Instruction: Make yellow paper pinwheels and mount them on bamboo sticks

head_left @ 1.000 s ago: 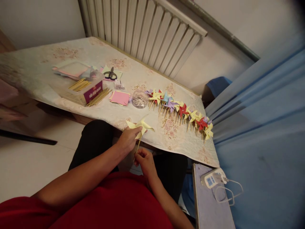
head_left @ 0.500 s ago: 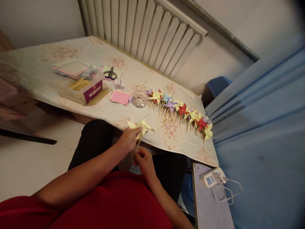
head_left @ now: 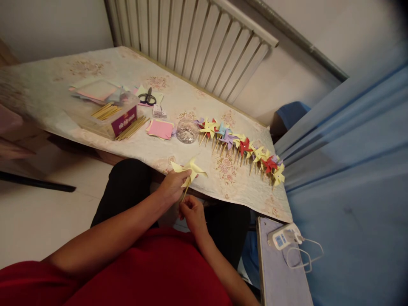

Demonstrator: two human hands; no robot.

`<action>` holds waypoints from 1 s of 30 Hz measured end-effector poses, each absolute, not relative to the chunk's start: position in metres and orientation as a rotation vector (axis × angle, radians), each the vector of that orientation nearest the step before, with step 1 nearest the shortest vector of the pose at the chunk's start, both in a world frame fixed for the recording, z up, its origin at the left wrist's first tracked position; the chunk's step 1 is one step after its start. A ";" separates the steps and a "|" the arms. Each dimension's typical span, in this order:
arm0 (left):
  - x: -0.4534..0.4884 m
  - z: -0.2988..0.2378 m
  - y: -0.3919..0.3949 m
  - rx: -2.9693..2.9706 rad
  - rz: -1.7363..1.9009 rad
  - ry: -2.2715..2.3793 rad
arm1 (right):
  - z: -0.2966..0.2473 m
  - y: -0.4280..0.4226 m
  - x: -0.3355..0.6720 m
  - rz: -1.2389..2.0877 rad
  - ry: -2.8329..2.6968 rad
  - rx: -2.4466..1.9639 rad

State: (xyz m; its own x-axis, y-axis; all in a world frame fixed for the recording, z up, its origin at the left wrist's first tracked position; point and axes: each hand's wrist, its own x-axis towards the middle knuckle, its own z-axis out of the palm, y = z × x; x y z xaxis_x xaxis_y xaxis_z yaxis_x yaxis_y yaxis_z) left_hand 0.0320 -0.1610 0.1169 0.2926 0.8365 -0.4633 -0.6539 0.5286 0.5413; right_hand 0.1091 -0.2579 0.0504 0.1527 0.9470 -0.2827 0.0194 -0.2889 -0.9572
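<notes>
A pale yellow paper pinwheel [head_left: 192, 168] on a thin wooden stick [head_left: 185, 194] is over the table's near edge, above my lap. My left hand [head_left: 174, 185] is closed on it, with the thumb pressed near its centre. Lower down, my right hand [head_left: 194, 213] pinches the bottom part of the stick between thumb and fingers. Beyond the pinwheel lie a round clear dish of small shiny pieces [head_left: 187, 132] and a stack of pink and yellow paper squares [head_left: 160, 129].
Finished pinwheels [head_left: 245, 146] in several colours lie in a row at right. At left are a plastic box [head_left: 124, 121] with sticks, loose sticks [head_left: 132, 128], scissors [head_left: 147, 97] and small boxes [head_left: 159, 111]. A power strip [head_left: 284, 236] sits on a side surface by the blue curtain [head_left: 353, 178].
Almost nothing differs. Both hands keep their hold on the pinwheel and its stick, with my right hand shifted very slightly upward.
</notes>
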 end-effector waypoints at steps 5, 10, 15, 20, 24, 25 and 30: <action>0.033 0.115 -0.160 0.235 1.021 0.783 | 0.047 -0.259 0.109 1.305 -0.995 -1.527; 0.034 0.113 -0.159 0.232 1.029 0.772 | 0.044 -0.259 0.109 1.250 -1.014 -1.538; 0.034 0.115 -0.162 0.253 1.000 0.777 | 0.043 -0.259 0.110 1.194 -1.047 -1.561; 0.035 0.115 -0.163 0.275 0.979 0.786 | 0.045 -0.260 0.110 1.182 -1.040 -1.579; 0.036 0.112 -0.163 0.292 0.954 0.795 | 0.049 -0.260 0.112 1.121 -1.072 -1.605; 0.035 0.112 -0.163 0.291 0.950 0.794 | 0.049 -0.261 0.112 1.107 -1.081 -1.612; 0.031 0.111 -0.158 0.267 0.980 0.794 | 0.047 -0.267 0.115 1.124 -1.095 -1.632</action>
